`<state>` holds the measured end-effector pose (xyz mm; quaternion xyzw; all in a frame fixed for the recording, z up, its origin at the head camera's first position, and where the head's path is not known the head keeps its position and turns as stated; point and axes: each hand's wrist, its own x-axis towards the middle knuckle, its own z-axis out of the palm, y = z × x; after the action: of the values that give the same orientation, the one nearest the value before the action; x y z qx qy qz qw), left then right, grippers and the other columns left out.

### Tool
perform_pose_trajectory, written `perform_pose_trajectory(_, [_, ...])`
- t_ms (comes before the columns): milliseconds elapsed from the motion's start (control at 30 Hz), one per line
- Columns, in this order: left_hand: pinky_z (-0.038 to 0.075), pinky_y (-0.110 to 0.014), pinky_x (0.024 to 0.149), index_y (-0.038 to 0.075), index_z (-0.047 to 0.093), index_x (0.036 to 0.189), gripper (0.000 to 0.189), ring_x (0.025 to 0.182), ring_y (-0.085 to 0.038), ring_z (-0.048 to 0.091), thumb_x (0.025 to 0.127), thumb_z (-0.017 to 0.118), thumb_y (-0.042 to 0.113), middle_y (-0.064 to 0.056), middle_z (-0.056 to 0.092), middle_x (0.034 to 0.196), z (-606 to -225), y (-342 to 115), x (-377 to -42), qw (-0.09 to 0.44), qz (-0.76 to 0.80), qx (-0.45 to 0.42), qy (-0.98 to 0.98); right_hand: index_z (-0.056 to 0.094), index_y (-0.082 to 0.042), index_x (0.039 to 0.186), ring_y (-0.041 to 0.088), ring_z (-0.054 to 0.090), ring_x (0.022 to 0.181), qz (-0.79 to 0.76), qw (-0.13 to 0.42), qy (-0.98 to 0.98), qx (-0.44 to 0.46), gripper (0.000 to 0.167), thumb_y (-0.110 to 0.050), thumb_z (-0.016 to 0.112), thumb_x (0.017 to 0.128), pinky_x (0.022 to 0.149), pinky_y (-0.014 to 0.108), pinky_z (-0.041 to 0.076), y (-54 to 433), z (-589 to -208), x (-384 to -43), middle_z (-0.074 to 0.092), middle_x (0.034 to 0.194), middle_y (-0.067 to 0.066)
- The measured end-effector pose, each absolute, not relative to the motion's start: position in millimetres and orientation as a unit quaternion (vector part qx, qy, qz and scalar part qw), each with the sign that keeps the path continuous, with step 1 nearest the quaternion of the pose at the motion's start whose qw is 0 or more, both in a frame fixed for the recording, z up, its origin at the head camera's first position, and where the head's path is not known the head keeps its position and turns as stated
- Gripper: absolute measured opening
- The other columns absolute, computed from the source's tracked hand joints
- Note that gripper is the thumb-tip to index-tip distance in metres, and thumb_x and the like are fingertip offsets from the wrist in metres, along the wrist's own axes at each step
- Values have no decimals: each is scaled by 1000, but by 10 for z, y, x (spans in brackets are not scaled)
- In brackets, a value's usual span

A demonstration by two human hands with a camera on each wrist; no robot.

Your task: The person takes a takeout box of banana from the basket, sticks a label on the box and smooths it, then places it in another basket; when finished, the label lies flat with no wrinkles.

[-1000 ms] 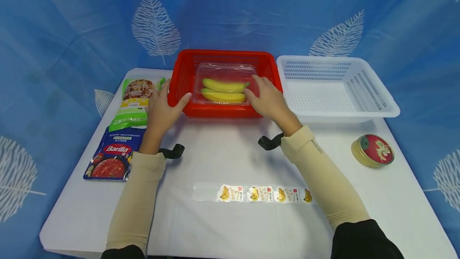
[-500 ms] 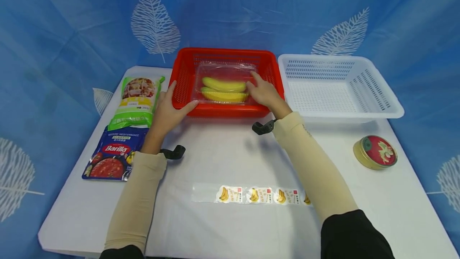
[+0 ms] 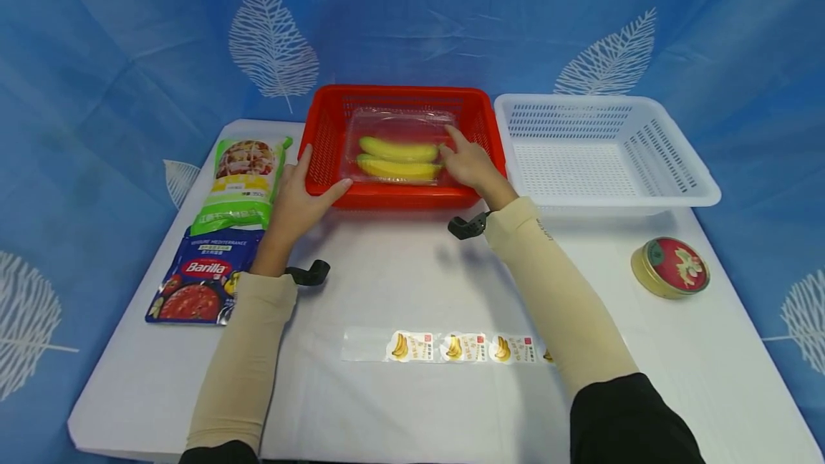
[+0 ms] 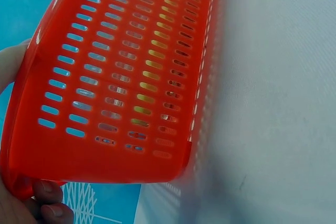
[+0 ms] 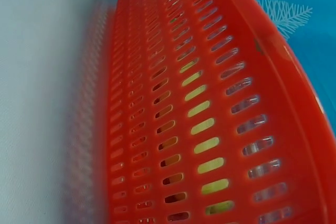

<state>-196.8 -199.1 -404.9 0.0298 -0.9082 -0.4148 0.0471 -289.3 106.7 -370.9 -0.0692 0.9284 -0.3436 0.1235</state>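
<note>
Since a second ago the right hand (image 3: pixel 473 165) and its forearm have shifted inward, and the left hand (image 3: pixel 298 195) has come off the green bag (image 3: pixel 235 188) to the corner of the red basket (image 3: pixel 406 197).

In the head view, the clear plastic box (image 3: pixel 402 119), glossy and rectangular, lies inside the slotted red basket, two smooth, curved bananas (image 3: pixel 399 169) within it. The right thumb and index finger stand narrowly apart at the box's right edge; whether they pinch it, I cannot tell. The beige sleeve (image 3: pixel 561 292) cuts off the end of the banana sticker strip (image 3: pixel 435 347).

In the left wrist view, the left hand grips the moulded rim, fingertips curled beneath.

In the right wrist view, basket wall hides the hand; yellow shows through the slots.
</note>
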Motion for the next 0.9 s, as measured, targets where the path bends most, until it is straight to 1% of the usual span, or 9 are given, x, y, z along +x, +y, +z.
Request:
perform_pose_trajectory(67, [49, -59, 99, 22, 12, 166, 107, 125, -37, 43, 86, 67, 68, -23, 39, 140, -4050, -1982, -1972, 45, -415, 30, -908, 17, -24, 165, 38, 28, 150, -342, 123, 930, -64, 62, -34, 38, 108, 122, 52, 19, 1077, -3711, -2894, 38, 159, 17])
perform_pose_trajectory(133, [49, -59, 99, 22, 12, 166, 106, 125, -37, 43, 87, 66, 68, -23, 39, 141, -4044, -1976, -1976, 42, -415, 31, -909, 18, -25, 165, 38, 27, 150, -342, 118, 930, -60, 61, -36, 38, 108, 122, 52, 20, 1085, -3709, -2896, 33, 163, 14])
perform_pose_trajectory(333, [49, -59, 100, 23, 12, 166, 104, 123, -38, 44, 88, 67, 65, -24, 39, 140, -4002, -1979, -1975, 49, -407, 34, -911, 21, -24, 165, 37, 30, 149, -349, 98, 930, -64, 61, -39, 36, 108, 121, 52, 22, 1089, -3679, -2890, 34, 163, 12])
perform_pose_trajectory(433, [48, -58, 100, 23, 13, 166, 103, 122, -38, 44, 88, 67, 64, -24, 40, 139, -4001, -1978, -1973, 48, -404, 33, -913, 24, -24, 164, 36, 36, 145, -354, 86, 929, -60, 60, -39, 37, 108, 120, 51, 27, 1094, -3661, -2860, 40, 159, 11])
perform_pose_trajectory(533, [48, -58, 99, 23, 12, 166, 104, 121, -38, 45, 88, 67, 65, -24, 40, 139, -4017, -1977, -1976, 47, -406, 31, -912, 28, -25, 163, 32, 49, 130, -368, 70, 926, -52, 57, -38, 38, 108, 113, 49, 38, 1106, -3634, -2809, 53, 144, 12])
perform_pose_trajectory(633, [48, -59, 99, 23, 12, 166, 105, 119, -39, 46, 87, 66, 67, -25, 39, 139, -4031, -1982, -1979, 48, -407, 30, -912, 34, -27, 161, 27, 57, 101, -388, 45, 919, -48, 54, -38, 39, 108, 95, 42, 48, 1108, -3610, -2749, 60, 119, 10])
perform_pose_trajectory(700, [48, -59, 99, 23, 11, 166, 106, 119, -39, 46, 87, 66, 68, -25, 39, 140, -4036, -1987, -1981, 48, -407, 30, -912, 37, -28, 159, 26, 55, 83, -402, 23, 914, -43, 52, -37, 39, 108, 82, 38, 48, 1110, -3600, -2716, 59, 108, 10])
perform_pose_trajectory(767, [47, -60, 99, 23, 10, 166, 107, 119, -39, 46, 87, 65, 70, -25, 38, 140, -4040, -1991, -1982, 47, -404, 31, -913, 42, -29, 157, 25, 50, 71, -418, -4, 908, -32, 49, -36, 39, 108, 72, 36, 45, 1115, -3601, -2684, 61, 105, 8])
perform_pose_trajectory(900, [46, -61, 101, 24, 10, 165, 108, 122, -39, 44, 86, 64, 71, -24, 38, 141, -4047, -1996, -1979, 43, -400, 35, -915, 50, -29, 151, 22, 46, 66, -467, -57, 883, -11, 45, -35, 43, 107, 64, 31, 43, 1150, -3579, -2606, 63, 101, 9])
